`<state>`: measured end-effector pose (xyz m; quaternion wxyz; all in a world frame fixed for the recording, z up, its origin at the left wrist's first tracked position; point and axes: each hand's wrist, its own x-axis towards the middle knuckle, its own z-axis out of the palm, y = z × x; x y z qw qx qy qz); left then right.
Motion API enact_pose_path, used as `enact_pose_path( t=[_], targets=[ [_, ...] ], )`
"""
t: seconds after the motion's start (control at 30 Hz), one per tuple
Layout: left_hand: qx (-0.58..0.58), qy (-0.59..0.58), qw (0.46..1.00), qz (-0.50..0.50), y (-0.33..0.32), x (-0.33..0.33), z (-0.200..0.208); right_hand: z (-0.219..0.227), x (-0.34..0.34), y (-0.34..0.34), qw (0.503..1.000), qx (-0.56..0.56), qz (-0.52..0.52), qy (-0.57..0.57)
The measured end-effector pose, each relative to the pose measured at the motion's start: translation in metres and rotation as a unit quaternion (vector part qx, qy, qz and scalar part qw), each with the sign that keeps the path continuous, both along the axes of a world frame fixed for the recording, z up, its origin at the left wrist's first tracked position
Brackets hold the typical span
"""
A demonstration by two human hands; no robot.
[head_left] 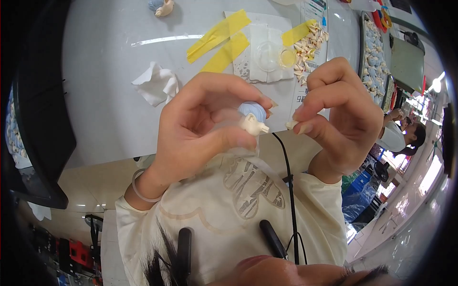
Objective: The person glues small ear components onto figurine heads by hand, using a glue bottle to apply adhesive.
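My left hand (183, 119) is closed around a small cream and light-blue figurine (253, 123), thumb below and fingertips above it. A short stub on the figurine points toward my right hand (346, 114). Between the thumb and fingertips of that hand is a tiny cream-coloured piece (291, 125), a small gap away from the figurine. Beyond the hands, a heap of small cream pointed pieces (311, 45) lies on the table. Beside it, a clear round dish (268, 57) and a smaller yellowish round dish (287, 58) rest on folded white paper (260, 74).
Yellow tape strips (218, 34) and a crumpled white tissue (155, 85) lie on the table (105, 95). Another blue and cream figurine (162, 7) sits at the far edge. Trays of similar figurines stand at right (374, 62) and left (16, 136). A black cable (288, 167) hangs before me.
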<state>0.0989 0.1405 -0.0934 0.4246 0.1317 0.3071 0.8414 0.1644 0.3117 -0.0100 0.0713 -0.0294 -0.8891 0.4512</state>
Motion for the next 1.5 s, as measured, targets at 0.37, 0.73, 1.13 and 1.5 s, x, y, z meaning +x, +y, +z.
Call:
enact_pose_path(
  t=[0.37, 0.73, 1.13, 1.5],
  targets=[
    [-0.049, 0.207, 0.975, 0.061, -0.002, -0.001, -0.005, -0.002, -0.004, -0.007, 0.997, -0.042, 0.018, -0.060],
    [-0.044, 0.213, 0.975, 0.042, -0.004, 0.000, -0.007, 0.002, -0.006, -0.015, 0.993, -0.025, -0.002, -0.112],
    [0.024, 0.028, 0.999, -0.012, -0.008, 0.002, -0.005, -0.012, -0.006, -0.008, 0.986, -0.152, 0.013, -0.066],
    [0.019, 0.057, 0.998, -0.026, -0.007, -0.002, -0.004, -0.018, -0.007, -0.003, 0.983, 0.068, 0.111, 0.133]
  ],
)
